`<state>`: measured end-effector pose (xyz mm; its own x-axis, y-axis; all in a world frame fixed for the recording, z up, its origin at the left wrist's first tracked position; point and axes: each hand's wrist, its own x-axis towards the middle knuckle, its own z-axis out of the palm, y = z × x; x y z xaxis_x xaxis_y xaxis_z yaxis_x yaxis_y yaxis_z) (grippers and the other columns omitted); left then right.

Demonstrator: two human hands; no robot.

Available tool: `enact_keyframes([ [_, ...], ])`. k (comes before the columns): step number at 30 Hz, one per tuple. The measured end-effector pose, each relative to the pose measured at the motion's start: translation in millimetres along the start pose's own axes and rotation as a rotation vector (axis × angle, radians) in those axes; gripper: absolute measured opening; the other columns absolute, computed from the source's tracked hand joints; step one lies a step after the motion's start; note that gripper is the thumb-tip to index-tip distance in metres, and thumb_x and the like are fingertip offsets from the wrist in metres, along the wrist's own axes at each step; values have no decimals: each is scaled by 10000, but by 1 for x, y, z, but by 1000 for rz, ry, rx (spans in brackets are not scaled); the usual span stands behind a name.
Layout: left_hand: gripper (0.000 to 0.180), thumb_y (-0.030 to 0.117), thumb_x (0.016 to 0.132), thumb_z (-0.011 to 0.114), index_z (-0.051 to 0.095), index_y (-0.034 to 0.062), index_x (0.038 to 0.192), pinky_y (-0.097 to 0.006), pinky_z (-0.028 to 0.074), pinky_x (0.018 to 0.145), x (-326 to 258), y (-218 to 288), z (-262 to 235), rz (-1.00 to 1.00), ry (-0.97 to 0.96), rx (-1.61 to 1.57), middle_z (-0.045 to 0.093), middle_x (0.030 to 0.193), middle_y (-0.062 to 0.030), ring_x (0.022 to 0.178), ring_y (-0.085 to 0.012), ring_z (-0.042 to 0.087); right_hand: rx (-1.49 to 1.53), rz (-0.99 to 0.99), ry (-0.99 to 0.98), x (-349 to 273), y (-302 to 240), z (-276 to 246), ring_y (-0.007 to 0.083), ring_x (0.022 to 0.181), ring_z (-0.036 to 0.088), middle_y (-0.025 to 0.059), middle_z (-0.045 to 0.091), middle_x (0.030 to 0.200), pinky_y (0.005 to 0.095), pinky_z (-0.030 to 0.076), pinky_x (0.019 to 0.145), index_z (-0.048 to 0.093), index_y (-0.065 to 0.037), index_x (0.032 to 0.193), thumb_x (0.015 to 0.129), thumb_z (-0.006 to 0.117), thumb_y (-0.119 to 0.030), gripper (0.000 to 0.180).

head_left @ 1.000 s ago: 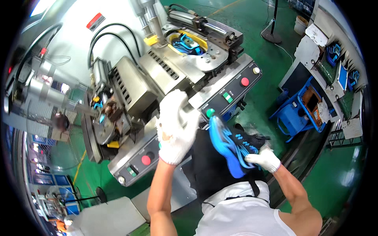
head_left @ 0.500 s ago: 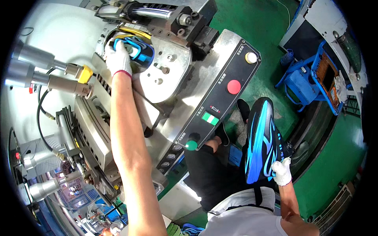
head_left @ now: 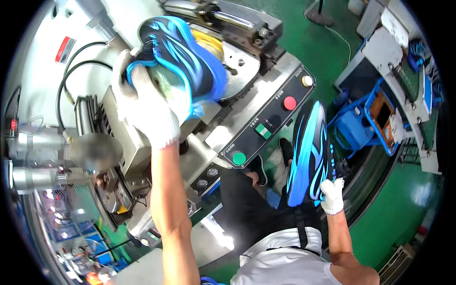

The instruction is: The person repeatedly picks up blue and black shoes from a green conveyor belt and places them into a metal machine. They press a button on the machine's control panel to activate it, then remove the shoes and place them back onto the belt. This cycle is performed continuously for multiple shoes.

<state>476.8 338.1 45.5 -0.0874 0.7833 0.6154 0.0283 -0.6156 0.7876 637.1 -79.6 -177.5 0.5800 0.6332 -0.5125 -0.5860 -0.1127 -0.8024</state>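
Observation:
My gloved left hand (head_left: 145, 107) grips a black-and-blue sneaker (head_left: 187, 59) at its collar, fingers at the opening. That shoe is tilted above the metal plate (head_left: 244, 61) of a machine, its blue sole edge to the right. Clear or pale material shows in the shoe's opening. Low on the right, my gloved right hand (head_left: 332, 195) is closed on the heel end of a second black-and-blue sneaker (head_left: 308, 156), held toe up beside my leg.
The machine's slanted control panel (head_left: 266, 123) carries red, white and green buttons. Metal cylinders (head_left: 52, 178) and black hoses (head_left: 59, 102) stand left of my arm. A blue chair-like frame (head_left: 365, 123) sits right, near a workbench (head_left: 380, 57).
My left hand has lifted a sneaker up out of the machine, toward me. The right hand's shoe shifted slightly left and up. The view has turned somewhat.

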Motion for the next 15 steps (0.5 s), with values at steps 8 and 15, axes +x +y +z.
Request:
enact_keyframes([
  [8, 245, -46, 847, 648, 705, 74, 1053, -531, 493, 1099, -187, 69, -176, -74, -693, -9, 710, 1232, -195, 1193, -418, 669, -619, -650, -72, 76, -152, 177, 176, 1080, 681, 125, 728, 1267, 345, 546, 963, 717, 53, 1259, 852, 883, -302, 565],
  [15, 440, -45, 745, 652, 729, 100, 1153, -534, 472, 1133, -314, 54, -269, -430, -851, 197, 661, 1283, -175, 1254, -421, 624, -1123, -663, -420, 163, -257, 403, 229, 1026, 717, 159, 757, 1189, 372, 559, 926, 665, 56, 1326, 854, 824, -483, 735],
])
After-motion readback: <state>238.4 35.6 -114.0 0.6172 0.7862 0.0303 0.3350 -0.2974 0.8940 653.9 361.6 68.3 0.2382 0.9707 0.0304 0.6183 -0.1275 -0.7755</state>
